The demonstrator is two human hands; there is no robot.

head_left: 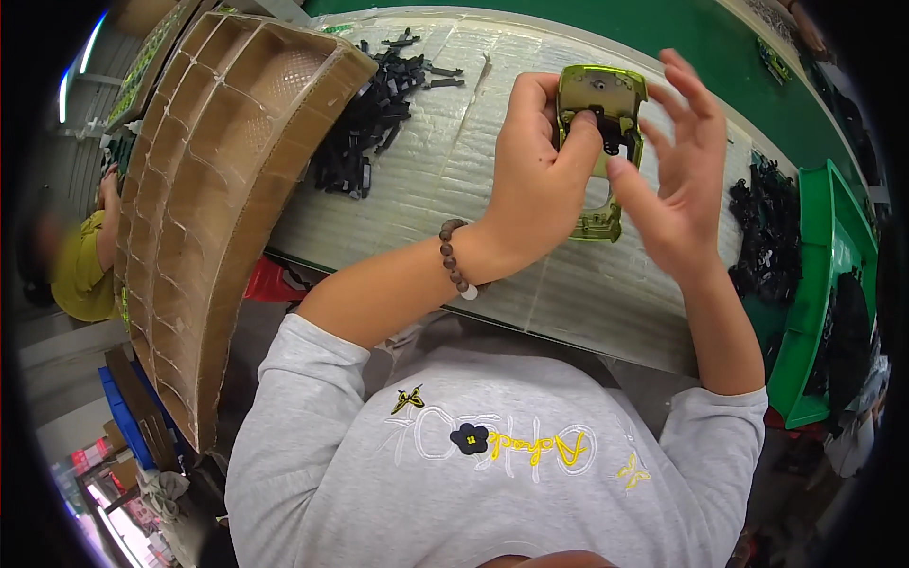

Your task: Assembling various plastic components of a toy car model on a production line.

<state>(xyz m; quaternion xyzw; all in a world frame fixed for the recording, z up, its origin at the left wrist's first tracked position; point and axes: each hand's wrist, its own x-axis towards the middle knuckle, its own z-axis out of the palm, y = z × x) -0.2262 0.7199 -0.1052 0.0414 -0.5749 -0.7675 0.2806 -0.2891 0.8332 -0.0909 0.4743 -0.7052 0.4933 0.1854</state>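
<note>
A table (454, 170) padded with white foam sheeting carries slim black plastic pieces (379, 114) near a compartmented brown cardboard box (213, 312). Above the table, the left hand (542, 185) is clamped on a glossy yellow-green plastic shell (614, 100); the right hand (680, 189), fingers spread apart, points its thumb at the shell, contact unclear.

The worktable (450, 180) is covered with pale, ribbed sheeting, and beyond its far edge a long green surface (663, 33) is seen. The upper left is lit by a bright strip light (93, 45), while white glare is shown at the lower left, where details are blurred.
</note>
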